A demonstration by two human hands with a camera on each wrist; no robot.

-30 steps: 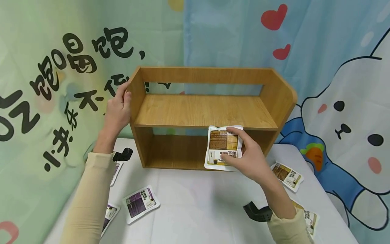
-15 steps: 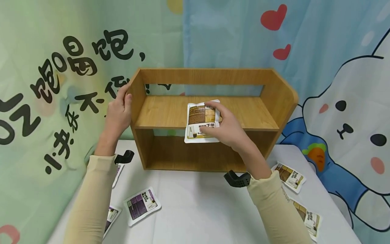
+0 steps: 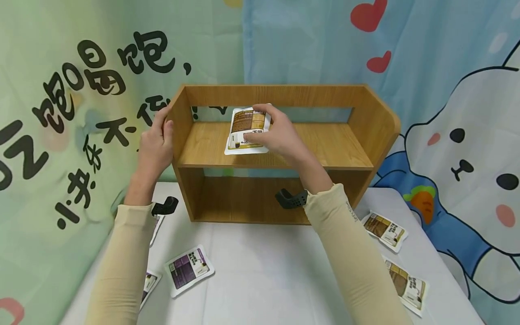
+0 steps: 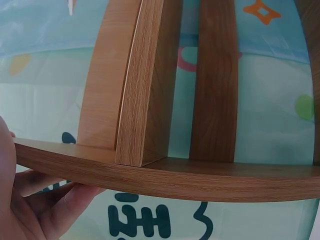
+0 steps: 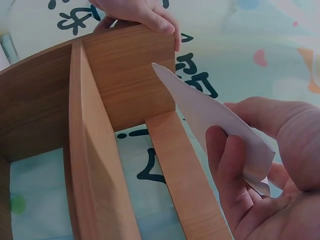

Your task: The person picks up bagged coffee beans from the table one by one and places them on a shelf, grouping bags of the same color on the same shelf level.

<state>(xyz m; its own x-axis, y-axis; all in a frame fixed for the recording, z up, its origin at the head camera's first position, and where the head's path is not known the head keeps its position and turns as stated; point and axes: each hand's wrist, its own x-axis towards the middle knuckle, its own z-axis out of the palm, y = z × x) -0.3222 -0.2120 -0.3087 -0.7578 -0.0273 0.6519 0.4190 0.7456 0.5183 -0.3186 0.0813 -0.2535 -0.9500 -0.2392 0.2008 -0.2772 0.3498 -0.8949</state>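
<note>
A two-tier wooden shelf (image 3: pixel 325 140) stands on the white table. My left hand (image 3: pixel 156 146) grips the upper edge of its left side panel; the left wrist view shows the thumb and fingers (image 4: pixel 70 205) on either side of that panel. Between thumb and fingers, my right hand (image 3: pixel 280 135) pinches a white pouch with a brown and yellow label (image 3: pixel 245 131). The pouch is in front of the upper tier, left of its middle, with its label towards the head camera. In the right wrist view the pouch (image 5: pixel 215 120) shows its plain pale back, with curled fingers against it.
A purple-labelled pouch (image 3: pixel 189 271) lies on the table (image 3: pixel 252 271) at front left, with others partly behind the left sleeve. Two brown-labelled pouches (image 3: pixel 384 230) lie at the right. A printed curtain (image 3: pixel 300 45) hangs behind the shelf.
My right hand has carried the pouch up and to the left, from in front of the lower tier to the upper one. My left hand keeps its grip on the side panel.
</note>
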